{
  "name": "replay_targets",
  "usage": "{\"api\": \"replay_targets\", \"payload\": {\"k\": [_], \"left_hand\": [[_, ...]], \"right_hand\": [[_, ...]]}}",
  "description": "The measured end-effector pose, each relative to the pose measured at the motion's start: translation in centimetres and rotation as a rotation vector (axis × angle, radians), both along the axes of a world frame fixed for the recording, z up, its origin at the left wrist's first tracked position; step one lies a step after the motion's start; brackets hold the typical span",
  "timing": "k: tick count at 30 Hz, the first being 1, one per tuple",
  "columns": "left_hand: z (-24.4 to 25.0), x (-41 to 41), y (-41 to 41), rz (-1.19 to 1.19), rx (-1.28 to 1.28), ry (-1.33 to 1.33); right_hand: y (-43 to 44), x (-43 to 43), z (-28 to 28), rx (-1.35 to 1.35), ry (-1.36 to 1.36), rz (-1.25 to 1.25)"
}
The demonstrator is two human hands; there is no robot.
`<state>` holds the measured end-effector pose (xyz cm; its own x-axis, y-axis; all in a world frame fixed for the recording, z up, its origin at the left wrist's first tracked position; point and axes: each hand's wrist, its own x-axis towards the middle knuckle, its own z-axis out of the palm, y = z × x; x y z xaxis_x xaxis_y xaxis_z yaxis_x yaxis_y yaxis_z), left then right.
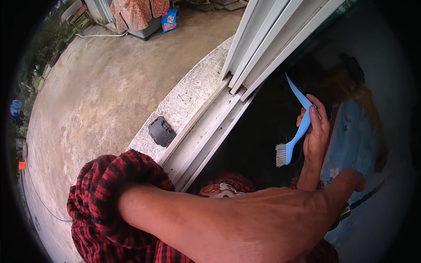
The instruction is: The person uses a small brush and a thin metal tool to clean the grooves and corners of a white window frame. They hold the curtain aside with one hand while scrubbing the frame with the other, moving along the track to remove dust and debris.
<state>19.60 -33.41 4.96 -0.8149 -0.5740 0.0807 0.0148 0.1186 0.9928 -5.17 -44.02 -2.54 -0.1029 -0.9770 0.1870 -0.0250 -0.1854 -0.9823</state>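
Note:
My right hand (314, 126) grips a light blue plastic brush (301, 131) by its handle. The brush's pale bristles point left, and its tapered end points up. My left arm reaches across the bottom from a red and black checked sleeve. The back of my left hand (296, 210) faces the camera, with the thumb stretched to the right. Its other fingers are hidden. A dark thing with a shiny metal part (344, 212) shows under this hand; whether it is held cannot be told. Left of the brush runs a white sliding-door track (210, 131), with dirt in its grooves.
A dark plastic piece (161, 131) lies on the rough concrete sill (187, 95). White door frames (273, 42) rise at the top. Outside, a blue packet (169, 21) is beside a cloth-draped grey object. Blue flowered fabric (352, 138) is at the right.

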Motion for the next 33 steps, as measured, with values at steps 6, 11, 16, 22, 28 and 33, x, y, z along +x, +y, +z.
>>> {"api": "replay_targets", "payload": {"k": [6, 11, 16, 22, 28, 33], "left_hand": [[0.3, -0.2, -0.6, -0.153, 0.105, 0.122], [0.7, 0.3, -0.3, -0.192, 0.163, 0.183], [0.2, 2.1, -1.1, -0.171, 0.261, 0.210], [-1.7, 3.2, -1.6, -0.003, 0.359, 0.164], [-4.6, 3.5, 0.3, 0.045, 0.064, 0.100], [-5.6, 2.5, 0.5, 0.214, -0.091, 0.300]], "right_hand": [[0.8, -0.5, -0.8, 0.054, 0.121, 0.160], [2.5, 1.1, 1.1, 0.063, 0.196, 0.349], [4.5, 1.9, 3.8, 0.219, 0.320, 0.551], [5.3, 4.5, 3.1, 0.256, 0.264, 0.549], [4.8, 9.9, 2.0, 0.273, 0.341, 0.423], [3.6, 11.6, 3.0, 0.399, 0.491, 0.270]]}}
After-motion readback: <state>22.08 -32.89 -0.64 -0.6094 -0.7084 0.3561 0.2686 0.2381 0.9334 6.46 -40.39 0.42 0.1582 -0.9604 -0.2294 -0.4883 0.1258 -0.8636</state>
